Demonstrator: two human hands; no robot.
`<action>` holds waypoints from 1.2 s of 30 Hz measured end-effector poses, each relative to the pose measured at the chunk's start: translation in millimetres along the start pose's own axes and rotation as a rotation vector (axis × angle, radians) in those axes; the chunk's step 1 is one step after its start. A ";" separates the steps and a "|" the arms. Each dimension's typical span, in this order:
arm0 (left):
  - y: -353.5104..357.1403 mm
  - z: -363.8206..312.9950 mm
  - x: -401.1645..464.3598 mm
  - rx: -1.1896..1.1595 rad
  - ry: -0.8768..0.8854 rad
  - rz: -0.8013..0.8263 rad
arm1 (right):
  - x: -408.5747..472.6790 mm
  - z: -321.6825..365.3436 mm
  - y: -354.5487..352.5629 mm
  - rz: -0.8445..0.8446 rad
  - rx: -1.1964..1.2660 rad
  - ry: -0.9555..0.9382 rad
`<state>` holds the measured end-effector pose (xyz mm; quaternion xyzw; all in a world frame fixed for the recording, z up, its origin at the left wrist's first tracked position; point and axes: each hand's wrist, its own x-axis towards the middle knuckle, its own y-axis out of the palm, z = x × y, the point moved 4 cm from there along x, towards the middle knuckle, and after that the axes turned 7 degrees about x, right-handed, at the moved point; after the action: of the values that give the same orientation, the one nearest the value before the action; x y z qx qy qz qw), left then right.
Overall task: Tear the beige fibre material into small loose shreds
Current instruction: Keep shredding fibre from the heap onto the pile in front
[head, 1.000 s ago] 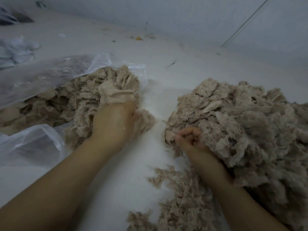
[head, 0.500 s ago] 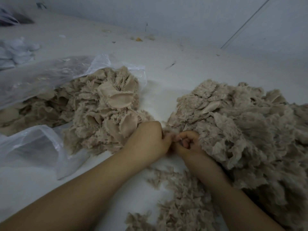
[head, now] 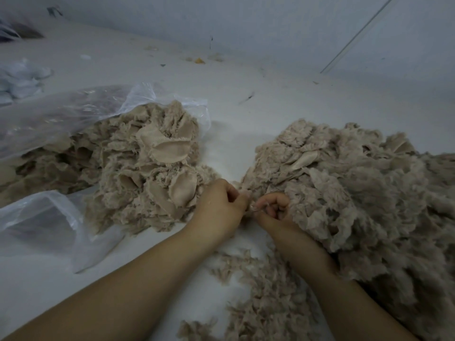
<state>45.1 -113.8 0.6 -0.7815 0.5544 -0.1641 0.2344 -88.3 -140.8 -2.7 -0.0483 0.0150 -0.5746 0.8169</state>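
Hands meet on one small scrap

Left hand [head: 219,209] has come over from the bagged pile [head: 147,168]; both grips pinch a beige scrap [head: 250,208] beside the right hand [head: 275,212], ready to tear

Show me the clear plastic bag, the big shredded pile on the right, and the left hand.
clear plastic bag [head: 37,217]: head view, near flap.
shredded pile [head: 369,193]: head view, middle of the heap.
left hand [head: 219,207]: head view, back of the hand.
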 end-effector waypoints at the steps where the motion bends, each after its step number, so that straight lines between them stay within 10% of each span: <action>1: 0.3 1.4 -0.3 -0.077 -0.034 0.016 | -0.8 0.3 -1.2 0.008 -0.005 -0.018; 10: 13.1 2.9 -13.3 -0.707 -0.293 0.200 | -7.0 8.4 -0.6 0.089 0.095 -0.066; 19: 3.2 -0.7 -10.3 -0.632 0.020 0.066 | -1.7 -6.1 -5.0 0.125 0.064 -0.075; 32: -8.3 12.7 -8.8 -0.752 -0.128 -0.025 | 17.8 -9.0 -7.2 -0.026 0.203 0.203; 36: -6.1 0.0 -20.7 -0.564 -0.057 0.365 | 4.2 -12.3 -15.5 -0.024 0.105 -0.031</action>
<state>43.0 -92.7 4.0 -0.7077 0.7019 0.0624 0.0501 -102.4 -150.6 -13.3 -0.0145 -0.0283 -0.5834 0.8115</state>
